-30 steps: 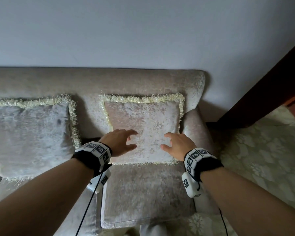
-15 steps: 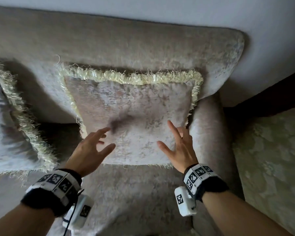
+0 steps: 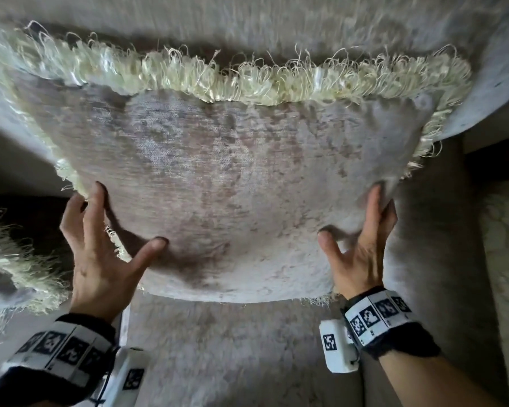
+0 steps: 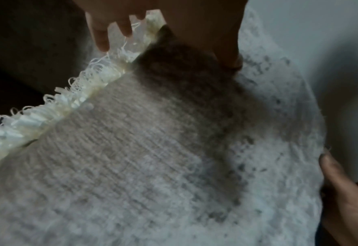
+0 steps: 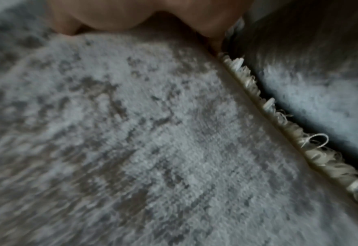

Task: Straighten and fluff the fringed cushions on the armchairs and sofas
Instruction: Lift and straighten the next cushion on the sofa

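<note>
A beige velvet cushion (image 3: 232, 186) with a pale yellow fringe (image 3: 247, 80) leans on the sofa backrest (image 3: 247, 19) and fills the head view. My left hand (image 3: 121, 221) grips its left edge, thumb (image 3: 156, 242) on the front and fingers round the fringe. At the right edge my right hand (image 3: 350, 212) grips it the same way, thumb (image 3: 323, 235) pressed into the fabric. The left wrist view shows my left hand's fingers (image 4: 102, 33) behind the fringe (image 4: 58, 103). The right wrist view is blurred, with the cushion (image 5: 142, 133) close up.
A second fringed cushion (image 3: 9, 259) lies close on the left. The sofa seat (image 3: 232, 348) is below the hands and the padded armrest (image 3: 441, 230) is right of the cushion. Beyond the armrest are dark wood (image 3: 494, 160) and a floral-patterned fabric (image 3: 506, 245).
Both hands went from hovering open in front of the cushion to its left and right edges and took hold. The head camera has moved in much closer.
</note>
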`<state>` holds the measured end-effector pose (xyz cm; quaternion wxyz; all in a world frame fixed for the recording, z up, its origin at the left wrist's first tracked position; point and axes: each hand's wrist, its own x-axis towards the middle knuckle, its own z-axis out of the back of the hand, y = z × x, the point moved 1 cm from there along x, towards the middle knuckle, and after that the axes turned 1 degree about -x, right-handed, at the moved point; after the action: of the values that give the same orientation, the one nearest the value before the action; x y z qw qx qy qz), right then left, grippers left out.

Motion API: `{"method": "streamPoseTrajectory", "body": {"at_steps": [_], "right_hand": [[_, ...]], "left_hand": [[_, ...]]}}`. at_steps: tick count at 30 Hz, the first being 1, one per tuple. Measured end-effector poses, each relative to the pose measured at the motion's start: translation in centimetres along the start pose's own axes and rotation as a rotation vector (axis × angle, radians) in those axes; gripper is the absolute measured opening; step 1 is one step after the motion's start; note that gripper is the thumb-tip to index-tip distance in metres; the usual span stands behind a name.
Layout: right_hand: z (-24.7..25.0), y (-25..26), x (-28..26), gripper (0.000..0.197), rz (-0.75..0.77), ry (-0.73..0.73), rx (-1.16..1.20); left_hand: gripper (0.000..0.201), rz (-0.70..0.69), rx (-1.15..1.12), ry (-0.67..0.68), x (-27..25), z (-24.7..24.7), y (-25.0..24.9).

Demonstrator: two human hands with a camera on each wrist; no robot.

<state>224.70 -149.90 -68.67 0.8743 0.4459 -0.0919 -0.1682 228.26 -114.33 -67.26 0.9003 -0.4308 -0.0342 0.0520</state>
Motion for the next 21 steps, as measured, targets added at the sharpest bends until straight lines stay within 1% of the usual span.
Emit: {"method": "streamPoseTrajectory", "body": {"at_steps": [2,4,6,10,13,15,18,21], "right_hand": [[-0.7,-0.8,0.7,0.107,-0.003,-0.04,0.047],[-1.2,-1.6,1.3,0.109,0.035,-0.08,0.015],[-1.7,-2.0,1.8,0.105,0.053,-0.097,0.009],[-2.2,-2.7,2.2,0.094,0.14,-0.156,0.04],[-1.5,-2.1,2.2,0.093,0.233,-0.197,0.092],[-0.6,-1.2,2.0,0.093,0.299,-0.19,0.104],[1.2,1.5,2.4,0.094,0.42,-0.176,0.042],[3.0,5.7,3.7,0.1,0.549,-0.173,-0.103]], "left_hand": [[0.118,0.019,-0.041,0.038,0.5,-0.6,1.2],[0.118,-0.003,-0.117,0.049,1.2,-1.1,2.3],[0.118,-0.025,-0.141,0.055,1.6,-1.6,2.8],[0.134,-0.104,-0.171,0.055,1.7,-2.6,1.9],[0.132,-0.156,-0.244,0.036,1.3,-2.6,1.3],[0.131,-0.177,-0.303,0.003,1.0,-2.2,1.0],[0.134,-0.089,-0.384,-0.025,0.2,-1.4,0.6],[0.135,0.076,-0.447,-0.072,-0.8,-0.9,-0.8]]}}
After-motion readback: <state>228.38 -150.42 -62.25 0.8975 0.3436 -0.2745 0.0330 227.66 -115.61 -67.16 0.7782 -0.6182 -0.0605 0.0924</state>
